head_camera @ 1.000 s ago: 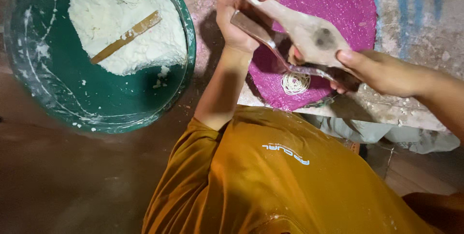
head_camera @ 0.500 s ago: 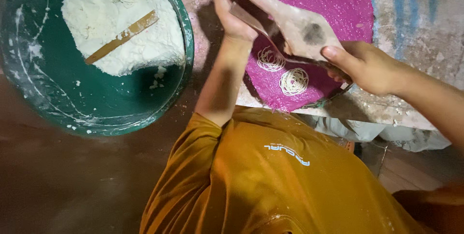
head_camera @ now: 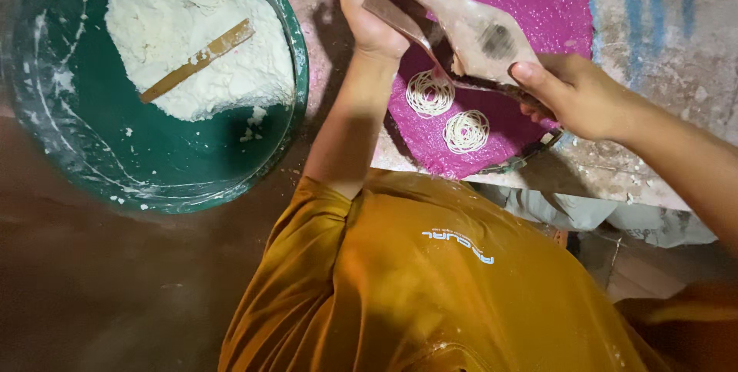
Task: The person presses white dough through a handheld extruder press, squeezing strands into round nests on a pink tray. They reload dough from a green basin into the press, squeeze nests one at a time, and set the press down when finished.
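A wooden press (head_camera: 469, 30) hangs tilted over the pink round tray (head_camera: 538, 3), with thin dough strands running down from it to a noodle coil (head_camera: 429, 94); a second coil (head_camera: 466, 131) lies just beside it. The left hand (head_camera: 369, 14) is closed around the press's upper end, and the right hand (head_camera: 576, 95) is clamped on its lower handle. Well to the left, a green basin (head_camera: 154, 180) holds white dough (head_camera: 192, 34) and a wooden stick (head_camera: 196, 61).

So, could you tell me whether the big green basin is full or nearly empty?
Partly filled: the green basin holds a white dough heap on its far side, a wooden stick lying on top; the rest shows bare green bottom.
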The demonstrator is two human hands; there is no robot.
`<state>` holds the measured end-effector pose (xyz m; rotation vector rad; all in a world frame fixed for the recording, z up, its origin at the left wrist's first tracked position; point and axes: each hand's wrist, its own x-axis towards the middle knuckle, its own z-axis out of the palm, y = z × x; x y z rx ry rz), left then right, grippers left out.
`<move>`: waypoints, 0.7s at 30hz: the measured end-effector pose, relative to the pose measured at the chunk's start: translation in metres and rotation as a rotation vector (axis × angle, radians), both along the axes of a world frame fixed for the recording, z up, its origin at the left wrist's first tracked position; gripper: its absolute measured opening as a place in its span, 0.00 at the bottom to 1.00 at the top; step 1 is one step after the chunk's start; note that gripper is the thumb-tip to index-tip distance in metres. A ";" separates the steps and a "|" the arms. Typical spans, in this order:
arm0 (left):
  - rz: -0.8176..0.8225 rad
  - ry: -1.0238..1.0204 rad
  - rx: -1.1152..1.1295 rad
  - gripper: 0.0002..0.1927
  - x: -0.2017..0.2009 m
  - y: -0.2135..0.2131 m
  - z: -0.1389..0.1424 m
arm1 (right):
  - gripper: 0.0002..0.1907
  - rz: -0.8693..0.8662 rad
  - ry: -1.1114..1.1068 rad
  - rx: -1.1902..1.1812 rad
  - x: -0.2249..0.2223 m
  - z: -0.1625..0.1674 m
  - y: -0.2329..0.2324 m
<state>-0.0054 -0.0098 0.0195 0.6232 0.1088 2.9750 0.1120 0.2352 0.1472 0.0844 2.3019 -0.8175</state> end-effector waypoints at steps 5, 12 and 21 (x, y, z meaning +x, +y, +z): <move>-0.192 -0.560 -0.900 0.27 0.013 -0.022 -0.042 | 0.40 0.060 0.026 -0.066 -0.002 -0.008 0.002; -0.388 -0.238 -1.224 0.31 0.059 -0.030 -0.087 | 0.38 0.004 0.080 -0.110 -0.002 -0.024 0.012; 0.460 0.214 -2.014 0.14 0.101 -0.060 -0.010 | 0.43 0.102 0.163 -0.348 -0.007 -0.055 0.049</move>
